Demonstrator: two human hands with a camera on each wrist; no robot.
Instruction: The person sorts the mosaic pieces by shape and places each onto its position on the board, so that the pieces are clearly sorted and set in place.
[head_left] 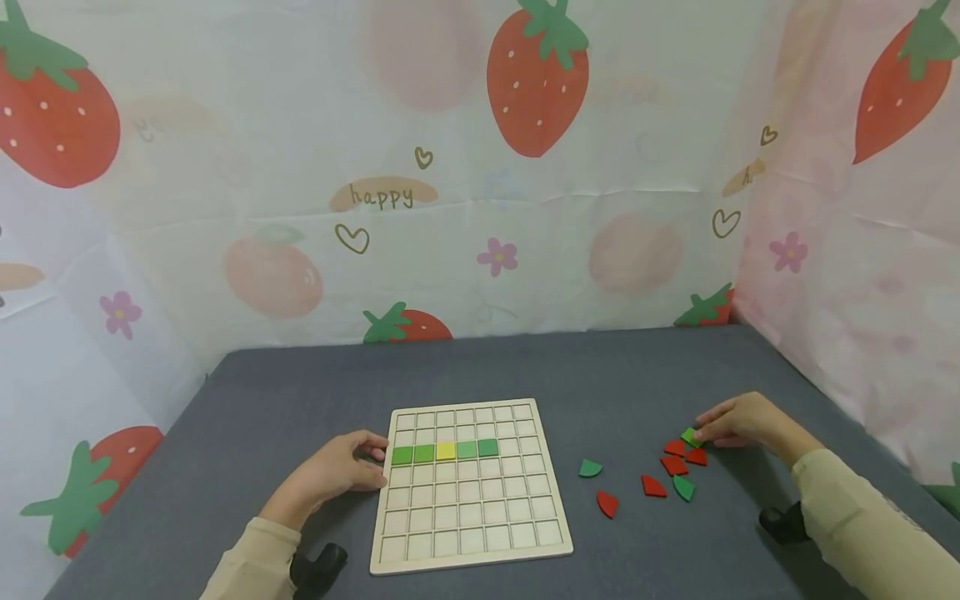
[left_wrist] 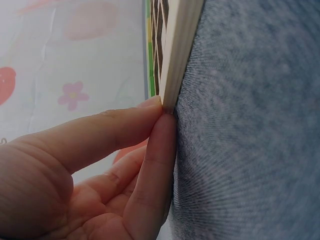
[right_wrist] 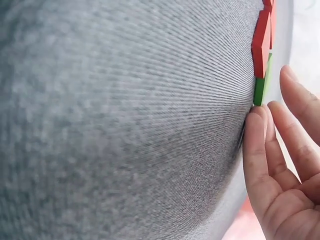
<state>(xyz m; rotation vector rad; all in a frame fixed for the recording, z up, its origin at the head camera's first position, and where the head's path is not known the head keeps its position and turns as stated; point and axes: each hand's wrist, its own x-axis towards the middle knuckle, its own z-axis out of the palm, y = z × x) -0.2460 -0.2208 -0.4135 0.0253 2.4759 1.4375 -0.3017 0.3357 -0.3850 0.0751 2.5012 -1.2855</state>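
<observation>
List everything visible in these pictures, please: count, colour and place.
Table: 1, grey, underneath
Grid board: 1, pale, on table
Square tiles: 5, four green, one yellow, on board
Loose pieces: 8 visible, five red, three green, right of board
Printed cloth: count unclear, mostly white, around table
Wrist devices: 2, black, at wrists
Sleeves: 2, beige, both arms
Left hand: 1, bare, at board's left edge
Right hand: 1, bare, at a light-green piece

Board [head_left: 471, 517], cream, gridded; squares [head_left: 446, 451], four green, one yellow; loose pieces [head_left: 653, 486], red and green; table [head_left: 300, 400], grey; backdrop [head_left: 277, 150], whitish, strawberry-printed.
</observation>
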